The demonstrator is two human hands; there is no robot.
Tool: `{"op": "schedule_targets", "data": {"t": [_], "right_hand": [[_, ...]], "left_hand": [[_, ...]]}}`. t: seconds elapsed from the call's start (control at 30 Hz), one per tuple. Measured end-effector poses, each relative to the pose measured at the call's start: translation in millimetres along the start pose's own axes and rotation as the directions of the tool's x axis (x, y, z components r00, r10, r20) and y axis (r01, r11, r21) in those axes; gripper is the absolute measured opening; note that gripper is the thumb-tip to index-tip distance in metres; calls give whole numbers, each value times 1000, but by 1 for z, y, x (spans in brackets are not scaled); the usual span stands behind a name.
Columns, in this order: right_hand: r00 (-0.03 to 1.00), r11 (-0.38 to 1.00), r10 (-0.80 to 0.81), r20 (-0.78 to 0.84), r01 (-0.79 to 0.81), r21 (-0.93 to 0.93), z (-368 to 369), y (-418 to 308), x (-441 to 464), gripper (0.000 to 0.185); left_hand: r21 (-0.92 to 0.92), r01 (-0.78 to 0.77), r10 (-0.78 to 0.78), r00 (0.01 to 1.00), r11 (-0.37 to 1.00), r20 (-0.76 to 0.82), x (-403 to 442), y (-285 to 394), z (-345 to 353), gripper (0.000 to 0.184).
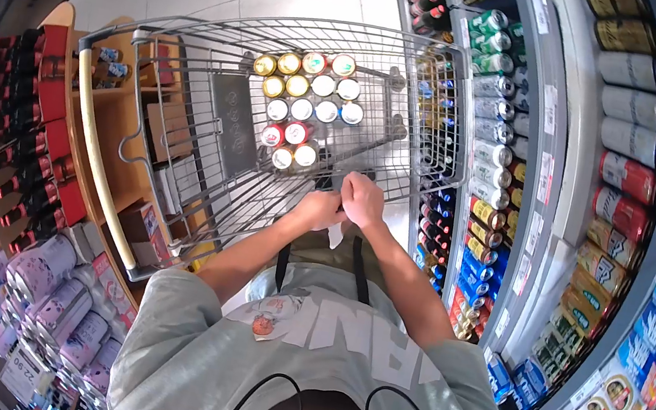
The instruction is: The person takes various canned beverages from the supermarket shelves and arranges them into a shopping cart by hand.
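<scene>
White, the small strip (334,236) shows on the near side of the left hand (320,209) and right hand (362,200), long axis running near to far, narrower end pointing near, toward the shirt (322,350). Both hands sit close together, fingers curled; which pinches it, I can't tell. Farther off, cans (301,109) fill part of the wire cart (234,117).

Cans (324,85) in cart (231,123), shelves (544,76) right
</scene>
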State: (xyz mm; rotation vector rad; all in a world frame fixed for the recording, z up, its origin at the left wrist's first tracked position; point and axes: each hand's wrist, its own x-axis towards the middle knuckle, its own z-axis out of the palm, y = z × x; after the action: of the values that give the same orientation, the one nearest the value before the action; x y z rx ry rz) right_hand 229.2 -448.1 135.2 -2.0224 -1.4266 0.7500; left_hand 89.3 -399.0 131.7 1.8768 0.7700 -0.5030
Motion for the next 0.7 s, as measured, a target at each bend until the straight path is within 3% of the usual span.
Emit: {"op": "schedule_targets", "data": {"t": [0.1, 0.2, 0.33, 0.43, 0.53, 0.6, 0.7], "right_hand": [[998, 1000, 2, -65, -1, 11, 4, 2, -12, 9], [997, 998, 39, -69, -42, -43, 11, 6, -29, 8], [994, 994, 78, -75, -71, 83, 6, 11, -51, 8], [997, 952, 75, -2, -71, 297, -13, 21, -78, 13], [994, 938, 63, -93, -27, 345, -44, 35, -125, 14], [981, 940, 32, -191, 35, 340, -76, 43, -168, 13], [958, 915, 148, -246, -38, 402, -123, 60, -246, 9]], "left_hand": [[57, -165, 170, 981, 985, -92, -5, -9, 18, 40], [114, -169, 179, 981, 979, -77, -12, -6, 27, 39], [179, -197, 200, 980, 964, 2, -30, 10, 29, 33], [245, -240, 250, 968, 939, -8, -38, 13, 45, 32], [292, -290, 304, 953, 911, 0, -40, 9, 67, 32], [302, -249, 243, 968, 920, 58, -43, 12, 77, 34], [430, -174, 167, 984, 886, 55, -47, 13, 94, 41]]}}
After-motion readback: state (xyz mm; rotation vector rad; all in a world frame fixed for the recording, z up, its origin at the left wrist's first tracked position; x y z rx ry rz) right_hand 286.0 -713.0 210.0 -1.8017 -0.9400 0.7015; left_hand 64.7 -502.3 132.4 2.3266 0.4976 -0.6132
